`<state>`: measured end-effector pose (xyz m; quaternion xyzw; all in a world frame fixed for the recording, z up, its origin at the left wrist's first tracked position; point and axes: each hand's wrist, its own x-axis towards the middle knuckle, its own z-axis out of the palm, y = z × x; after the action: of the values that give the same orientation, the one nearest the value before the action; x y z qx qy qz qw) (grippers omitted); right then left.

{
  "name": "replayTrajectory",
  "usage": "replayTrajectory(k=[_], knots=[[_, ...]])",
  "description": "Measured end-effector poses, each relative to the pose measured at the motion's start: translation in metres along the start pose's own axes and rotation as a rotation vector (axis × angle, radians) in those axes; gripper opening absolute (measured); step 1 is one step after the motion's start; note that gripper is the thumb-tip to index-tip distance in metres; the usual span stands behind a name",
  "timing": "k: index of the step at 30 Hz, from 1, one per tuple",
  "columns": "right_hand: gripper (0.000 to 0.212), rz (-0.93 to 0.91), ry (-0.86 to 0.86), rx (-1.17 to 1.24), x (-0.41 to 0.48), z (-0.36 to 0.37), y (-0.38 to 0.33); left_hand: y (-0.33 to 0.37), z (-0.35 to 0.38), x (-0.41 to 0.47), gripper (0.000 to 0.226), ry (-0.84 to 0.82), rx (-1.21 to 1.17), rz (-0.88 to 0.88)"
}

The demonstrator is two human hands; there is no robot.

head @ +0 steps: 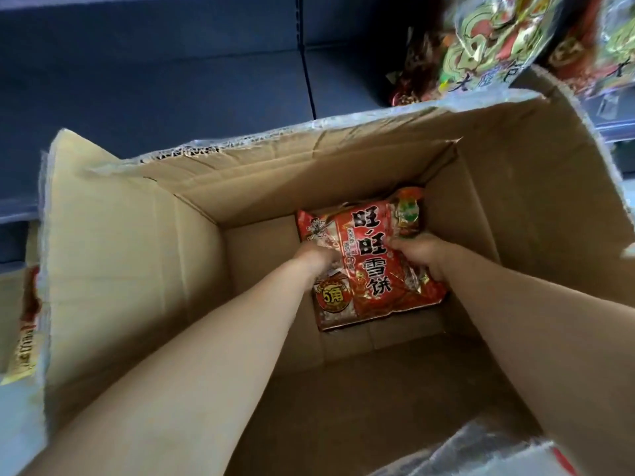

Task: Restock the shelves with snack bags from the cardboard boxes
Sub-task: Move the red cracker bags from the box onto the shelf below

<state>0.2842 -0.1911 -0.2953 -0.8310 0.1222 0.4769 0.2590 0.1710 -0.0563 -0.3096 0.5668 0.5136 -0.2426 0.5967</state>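
At the far left, at 9 o'clock of the frame, a second carton (19, 324) shows only a torn edge with red and gold print; its contents cannot be made out. Next to it stands the open cardboard box (130, 255), flaps raised, its left flap upright and its far flap ragged along the top edge.

Both bare forearms reach down into the box from 6 o'clock. The left hand (318, 257) rests on the left edge of the red snack bag (369, 266), fingers curled over the film; whether it has a firm grasp cannot be told, since the fingertips are blurred. The bag lies flat on the box floor, toward the far right corner (roughly 1 o'clock of the box interior), printed face up, with a round gold label at its near left corner. A second bag appears to lie under it, its green-and-red end protruding at the far right.

The right hand (424, 255) is closed over the bag's right edge, fingers tucked beneath it. The bag thus sits between the two hands, touching both.

At 1 o'clock of the frame, beyond the box, the blue shelf (171, 73) holds packaged snacks (494, 46), blurred.
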Motion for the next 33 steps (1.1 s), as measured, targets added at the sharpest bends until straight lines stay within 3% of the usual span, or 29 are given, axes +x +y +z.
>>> replayTrajectory(k=[2,8,11,15,20,27,31,33], knots=[[0.094,0.020,-0.018,0.084,0.008,0.001,0.001,-0.003,0.003,0.009,0.048,-0.007,-0.051,-0.029],[0.058,0.062,-0.172,0.072,-0.007,-0.012,-0.008,-0.006,0.000,0.014,0.058,-0.083,-0.140,-0.089],[0.067,0.066,-0.178,0.061,-0.018,-0.024,-0.015,-0.006,-0.007,0.001,0.068,-0.093,-0.149,-0.066],[0.062,0.026,-0.186,0.065,-0.055,-0.028,-0.024,0.006,-0.028,-0.029,0.087,0.041,-0.158,0.019],[0.063,-0.008,-0.207,0.003,-0.121,-0.036,-0.034,0.026,-0.050,-0.099,0.091,0.129,-0.091,0.099],[0.014,-0.157,-0.184,-0.185,-0.216,-0.059,-0.057,0.038,-0.076,-0.185,0.095,0.199,-0.093,0.184],[0.036,-0.249,-0.120,-0.256,-0.261,-0.075,-0.071,0.050,-0.087,-0.236,0.094,0.223,-0.118,0.275],[0.031,-0.360,-0.092,-0.253,-0.279,-0.080,-0.086,0.061,-0.097,-0.259,0.099,0.258,-0.116,0.349]])
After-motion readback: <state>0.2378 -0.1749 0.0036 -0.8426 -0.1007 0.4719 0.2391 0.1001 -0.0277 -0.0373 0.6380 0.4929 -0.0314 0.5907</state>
